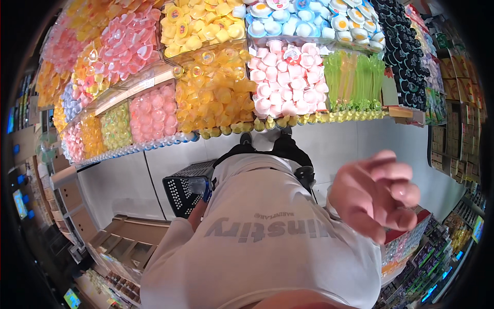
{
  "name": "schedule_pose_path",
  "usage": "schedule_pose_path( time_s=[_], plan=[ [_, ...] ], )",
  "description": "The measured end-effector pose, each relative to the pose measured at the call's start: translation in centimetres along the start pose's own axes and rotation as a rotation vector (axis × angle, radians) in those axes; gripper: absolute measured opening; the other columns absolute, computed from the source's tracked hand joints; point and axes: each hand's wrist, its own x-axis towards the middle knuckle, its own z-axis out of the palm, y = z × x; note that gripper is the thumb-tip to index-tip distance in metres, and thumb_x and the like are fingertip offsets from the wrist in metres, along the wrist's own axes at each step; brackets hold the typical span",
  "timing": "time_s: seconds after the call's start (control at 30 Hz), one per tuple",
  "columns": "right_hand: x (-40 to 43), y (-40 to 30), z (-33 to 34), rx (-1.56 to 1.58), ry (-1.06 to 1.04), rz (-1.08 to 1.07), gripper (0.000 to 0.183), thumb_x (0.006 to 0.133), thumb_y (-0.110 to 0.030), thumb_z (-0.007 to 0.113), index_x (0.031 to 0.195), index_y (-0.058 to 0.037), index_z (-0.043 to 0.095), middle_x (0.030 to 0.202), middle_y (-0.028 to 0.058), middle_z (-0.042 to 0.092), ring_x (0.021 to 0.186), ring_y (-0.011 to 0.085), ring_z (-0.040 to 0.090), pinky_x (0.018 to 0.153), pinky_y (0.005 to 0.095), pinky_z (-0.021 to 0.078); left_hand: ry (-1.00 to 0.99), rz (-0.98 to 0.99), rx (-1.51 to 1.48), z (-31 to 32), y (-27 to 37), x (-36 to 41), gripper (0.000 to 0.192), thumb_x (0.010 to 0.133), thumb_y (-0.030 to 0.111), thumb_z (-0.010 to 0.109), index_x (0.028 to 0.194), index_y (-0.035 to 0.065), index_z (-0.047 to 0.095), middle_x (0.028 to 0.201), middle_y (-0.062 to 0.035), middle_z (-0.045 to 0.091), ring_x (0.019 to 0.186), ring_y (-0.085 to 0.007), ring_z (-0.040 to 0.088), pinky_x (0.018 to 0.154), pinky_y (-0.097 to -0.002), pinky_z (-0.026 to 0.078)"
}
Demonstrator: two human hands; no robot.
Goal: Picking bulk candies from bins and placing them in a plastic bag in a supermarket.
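Observation:
My right hand is raised in front of my right side, palm turned up and fingers loosely curled apart, with nothing in it. Low at my left side, my left hand is partly hidden by my sleeve and shirt. It is at the blue handle of a black perforated shopping basket. A clear plastic item shows inside the basket. Ahead of me stands a display of jelly cups: orange ones, pale pink ones and yellow ones. Green jelly sticks fill the bin beside the pale pink cups.
Fried-egg-patterned cups and dark packaged sweets fill bins at the upper right. Small yellow duck-shaped pieces line the display's front edge. Wooden shelving stands behind my left side, and stocked shelves stand behind my right.

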Motion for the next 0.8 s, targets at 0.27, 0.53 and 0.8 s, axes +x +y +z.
schedule_pose_path(
  time_s=[0.27,0.53,0.8],
  plan=[
    [-9.1,8.0,-12.3,-0.212,-0.347,0.536,0.041,0.097,-0.026,0.059,0.12,0.0069,0.053,0.104,0.0189,0.059,0.079,0.0226,0.058,0.071,0.0327,0.0495,0.057,-0.054,-0.06,7.4,6.9,-3.4,0.044,0.087,0.023,0.058,0.124,0.0001,0.06,0.105,-0.0278,0.068,0.103,-0.0427,0.065,0.085,-0.0464,0.052],
    [-5.9,10.7,-17.4,-0.012,-0.432,0.387,0.018,0.093,-0.017,0.061,0.1,-0.0003,0.062,0.086,0.0133,0.061,0.069,0.027,0.06,0.059,0.0343,0.0495,0.11,-0.055,-0.118,15.8,13.3,-4.5,0.043,0.087,0.022,0.057,0.125,0.0007,0.06,0.104,-0.0275,0.068,0.101,-0.0429,0.065,0.084,-0.0467,0.052],
    [-15.9,19.2,-21.2,-0.32,-0.877,1.023,0.025,0.086,-0.009,0.064,0.11,-0.0054,0.059,0.092,0.0122,0.062,0.075,0.0306,0.06,0.07,0.0357,0.0495,0.335,0.047,-0.116,18.4,14.8,-2.7,0.042,0.088,0.021,0.056,0.126,0.0013,0.059,0.104,-0.0272,0.068,0.1,-0.0431,0.066,0.084,-0.047,0.052]
  ],
)
